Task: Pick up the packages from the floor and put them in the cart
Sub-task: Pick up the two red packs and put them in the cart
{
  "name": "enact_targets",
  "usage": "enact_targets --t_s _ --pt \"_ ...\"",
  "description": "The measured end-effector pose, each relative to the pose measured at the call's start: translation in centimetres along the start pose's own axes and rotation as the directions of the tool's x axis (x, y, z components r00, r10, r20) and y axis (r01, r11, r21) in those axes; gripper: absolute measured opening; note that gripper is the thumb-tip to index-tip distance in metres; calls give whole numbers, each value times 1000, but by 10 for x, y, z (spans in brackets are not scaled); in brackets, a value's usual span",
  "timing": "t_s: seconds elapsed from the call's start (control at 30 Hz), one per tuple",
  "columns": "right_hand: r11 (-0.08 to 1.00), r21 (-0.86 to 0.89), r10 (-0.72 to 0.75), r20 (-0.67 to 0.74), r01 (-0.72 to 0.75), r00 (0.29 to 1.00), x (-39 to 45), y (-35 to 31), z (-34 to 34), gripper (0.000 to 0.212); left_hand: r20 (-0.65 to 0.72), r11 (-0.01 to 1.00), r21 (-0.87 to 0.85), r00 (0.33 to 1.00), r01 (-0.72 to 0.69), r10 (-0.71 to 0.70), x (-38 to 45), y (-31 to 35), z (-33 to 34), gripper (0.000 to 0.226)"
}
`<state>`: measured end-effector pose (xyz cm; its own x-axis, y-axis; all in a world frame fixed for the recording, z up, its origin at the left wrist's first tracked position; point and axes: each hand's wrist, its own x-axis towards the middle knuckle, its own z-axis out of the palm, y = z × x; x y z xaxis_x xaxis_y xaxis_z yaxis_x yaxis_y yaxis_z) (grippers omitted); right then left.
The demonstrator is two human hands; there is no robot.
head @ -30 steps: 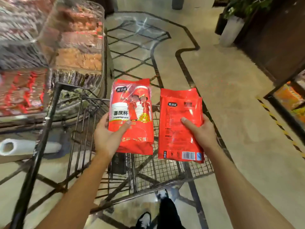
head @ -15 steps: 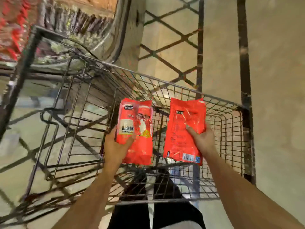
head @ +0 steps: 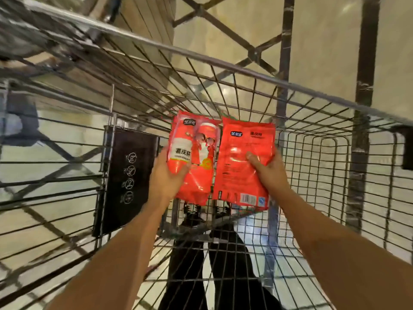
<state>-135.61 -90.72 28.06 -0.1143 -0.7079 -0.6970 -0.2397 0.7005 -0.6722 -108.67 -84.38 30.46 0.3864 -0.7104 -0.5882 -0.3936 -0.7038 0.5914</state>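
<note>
Two red packages are held side by side inside the wire cart (head: pixel 223 70), low over its mesh bottom. My left hand (head: pixel 166 175) grips the left package (head: pixel 196 157), front side up with a white label and cartoon figures. My right hand (head: pixel 268 171) grips the right package (head: pixel 242 166), back side up with a barcode near its lower edge. My thumbs lie on top of the packs and my fingers are hidden beneath them. Whether the packs touch the cart bottom cannot be told.
A black child-seat flap (head: pixel 127 177) with white icons stands at the cart's left inside wall. My dark trouser legs (head: pixel 201 265) show through the mesh below. Beige tiled floor (head: pixel 324 41) with dark inlay lines surrounds the cart.
Both hands have lowered the packages from above the cart rim down into the basket. My view has tilted downward and closer to the cart.
</note>
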Motion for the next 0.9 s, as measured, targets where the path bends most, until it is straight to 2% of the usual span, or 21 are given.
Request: enact_targets --t_s 0.1,0.2,0.27,0.33,0.4,0.47,0.53,0.63,0.73,0.9 --pt "998 -68 10 18 -9 1000 21 12 8 64 28 996 80 999 33 -36 6 -14 18 72" --pt "988 -145 67 72 -56 995 28 22 13 75 38 987 145 996 69 -75 8 -19 24 73" --pt "964 -261 90 107 -59 990 30 19 15 84 31 974 215 996 74 -82 9 -12 24 75" --pt "887 -462 88 122 -22 989 28 8 17 89 -1 949 303 996 83 -87 8 2 20 78" --pt "752 -660 69 95 10 993 22 -6 19 97 -9 930 365 999 49 -49 3 19 13 78" --pt "665 -747 32 46 13 998 8 -27 23 104 21 913 405 999 -48 43 -5 37 1 73" --pt "630 -770 -91 56 102 994 -14 -52 27 103 44 877 453 987 -158 155 -18 58 -18 69" --pt "529 -788 -259 205 316 944 -53 -95 32 93 38 741 616 950 -267 311 -43 86 -55 68" --pt "386 -777 -358 370 497 857 -97 -147 37 86 0 599 748 902 -287 432 -76 108 -106 66" --pt "132 -760 -480 513 637 712 -177 -233 42 82 -127 530 807 800 -260 587 -144 135 -213 63"
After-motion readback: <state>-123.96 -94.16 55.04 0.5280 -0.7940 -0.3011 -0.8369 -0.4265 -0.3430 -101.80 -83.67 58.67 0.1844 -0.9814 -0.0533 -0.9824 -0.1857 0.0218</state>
